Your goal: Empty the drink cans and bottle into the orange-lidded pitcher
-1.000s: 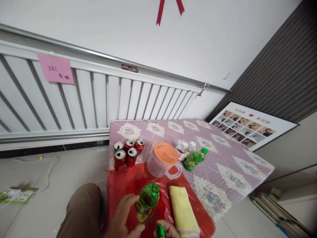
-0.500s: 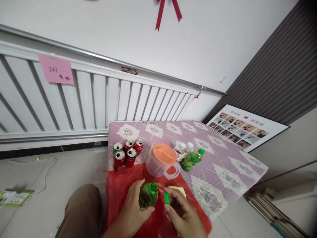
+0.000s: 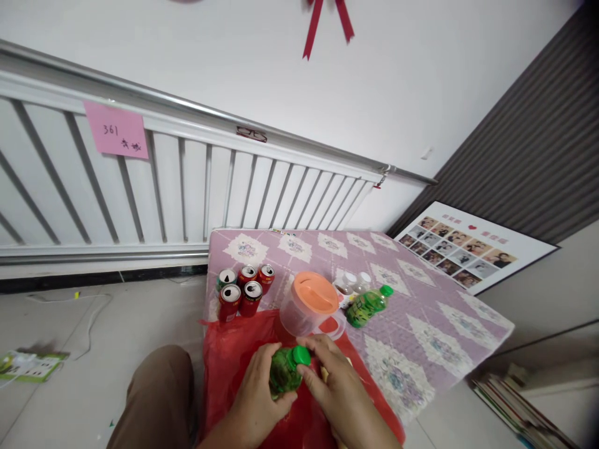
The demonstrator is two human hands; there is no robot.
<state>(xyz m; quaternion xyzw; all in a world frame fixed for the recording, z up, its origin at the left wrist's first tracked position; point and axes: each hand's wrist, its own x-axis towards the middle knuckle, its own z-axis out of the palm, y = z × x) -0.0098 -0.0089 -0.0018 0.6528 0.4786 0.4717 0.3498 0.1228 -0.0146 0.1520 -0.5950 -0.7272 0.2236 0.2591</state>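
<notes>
My left hand (image 3: 259, 394) is wrapped round a small green bottle (image 3: 283, 374), which stands tilted over the red plastic bag (image 3: 224, 362). A green bottle cap (image 3: 301, 355) sits on the bottle's mouth. My right hand (image 3: 334, 390) has its thumb and fingers at the side of the cap. Partly hidden behind my right hand is something pale yellow (image 3: 324, 374). Just beyond my hands stands a clear plastic pitcher (image 3: 294, 315) with an orange lid (image 3: 317, 292). Another green bottle (image 3: 367, 307) leans to the right of the pitcher.
Several opened drink cans (image 3: 230, 302) stand together at the table's left. Behind the pitcher are two small white-capped bottles (image 3: 347, 282). A patterned purple tablecloth (image 3: 449, 337) covers the table. A white radiator (image 3: 196, 187) runs along the wall; a photo board (image 3: 468, 249) leans at the right.
My right hand has moved left and brought the green cap onto the bottle's mouth. Half a second ago the cap was held apart, beside the open bottle. The view has shifted slightly.
</notes>
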